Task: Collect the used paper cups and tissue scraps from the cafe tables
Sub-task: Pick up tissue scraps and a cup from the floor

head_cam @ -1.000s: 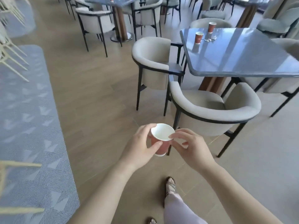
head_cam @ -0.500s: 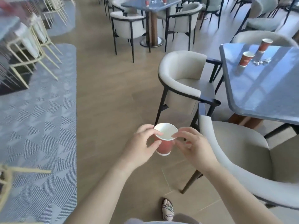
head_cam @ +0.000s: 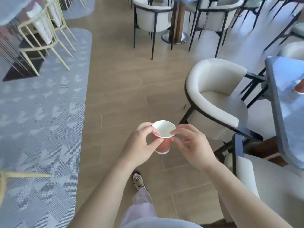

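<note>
A red paper cup with a white inside (head_cam: 164, 130) is gripped round its wall by the left hand (head_cam: 141, 145) and pinched at the rim by the right hand (head_cam: 192, 145), probably to keep it upright. Far right of the hands, past a cream armchair (head_cam: 213, 89), another red cup (head_cam: 299, 87) stands on a grey-blue tabletop (head_cam: 287, 112)
</note>
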Action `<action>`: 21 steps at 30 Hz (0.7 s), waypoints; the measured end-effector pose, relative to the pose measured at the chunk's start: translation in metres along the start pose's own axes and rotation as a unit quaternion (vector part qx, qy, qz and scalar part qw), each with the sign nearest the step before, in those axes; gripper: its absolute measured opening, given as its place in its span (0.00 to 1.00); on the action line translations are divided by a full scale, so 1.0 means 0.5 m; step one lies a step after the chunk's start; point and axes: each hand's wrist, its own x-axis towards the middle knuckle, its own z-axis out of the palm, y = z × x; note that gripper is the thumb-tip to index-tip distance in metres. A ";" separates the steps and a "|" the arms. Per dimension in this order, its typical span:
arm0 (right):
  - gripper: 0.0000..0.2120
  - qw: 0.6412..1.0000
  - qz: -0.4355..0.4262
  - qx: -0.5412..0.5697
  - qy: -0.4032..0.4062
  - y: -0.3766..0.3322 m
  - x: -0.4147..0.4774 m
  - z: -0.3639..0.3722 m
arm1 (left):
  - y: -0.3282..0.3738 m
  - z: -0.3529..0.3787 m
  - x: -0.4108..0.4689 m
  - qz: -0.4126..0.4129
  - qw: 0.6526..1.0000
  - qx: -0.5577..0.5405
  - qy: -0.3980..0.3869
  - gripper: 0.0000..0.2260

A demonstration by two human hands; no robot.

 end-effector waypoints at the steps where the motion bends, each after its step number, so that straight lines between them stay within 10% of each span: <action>1: 0.08 1.000 0.000 -0.005 0.002 0.004 0.042 0.012 | -0.012 -0.015 0.039 0.003 1.000 -0.003 0.002 0.04; 21: 0.06 0.998 0.009 -0.041 0.051 0.065 0.661 0.154 | -0.167 -0.246 0.640 0.054 0.997 0.042 -0.035 0.05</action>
